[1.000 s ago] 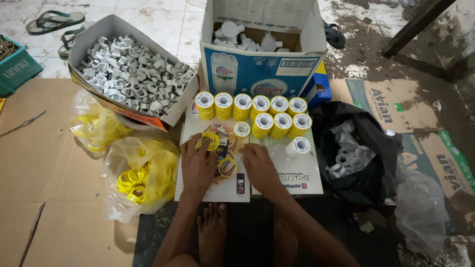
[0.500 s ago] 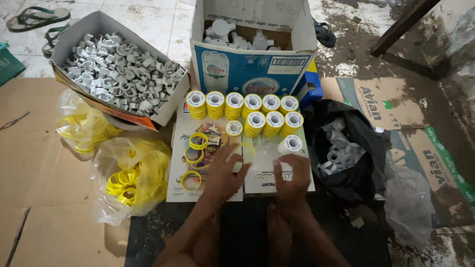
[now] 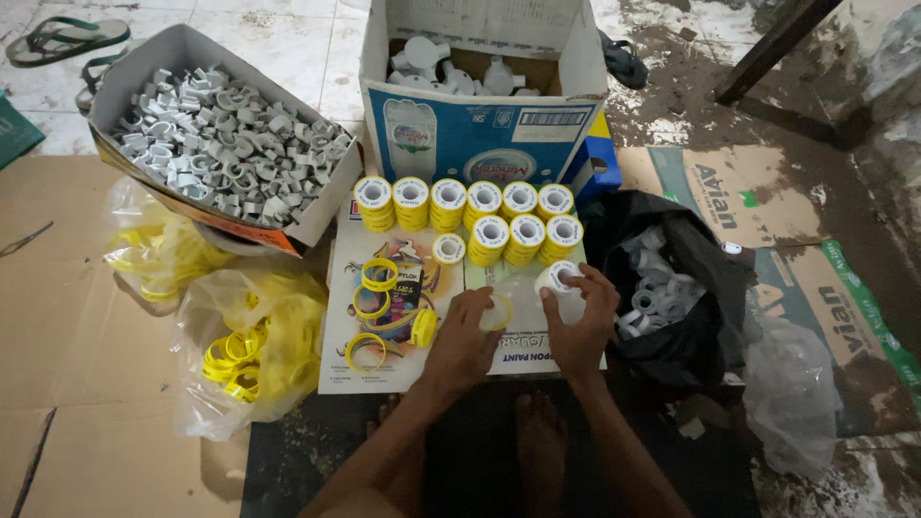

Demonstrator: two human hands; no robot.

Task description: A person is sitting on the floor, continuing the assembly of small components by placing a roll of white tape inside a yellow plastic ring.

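My left hand (image 3: 465,338) holds a thin yellow ring (image 3: 498,312) over a printed board (image 3: 384,360) lying on the floor. Beside it, my right hand (image 3: 578,321) grips a small white spool (image 3: 556,276) near the board's right edge. The two hands are close together, ring next to spool. Two rows of stacked yellow-and-white rolls (image 3: 470,206) stand at the far end of the board, with a single roll (image 3: 448,249) in front. Several loose yellow rings (image 3: 371,288) and a yellow cap (image 3: 423,326) lie to the left of my left hand.
An open carton of grey-white spools (image 3: 216,144) sits at far left, a printed carton of white parts (image 3: 480,105) behind the rolls. A black bag of white spools (image 3: 662,288) lies right, clear bags of yellow rings (image 3: 249,350) left, sandals (image 3: 62,36) beyond. My feet (image 3: 537,432) rest below.
Both hands moved right from the loose yellow rings toward the board's right side. My right hand took hold of the white spool; my left now holds a yellow ring.
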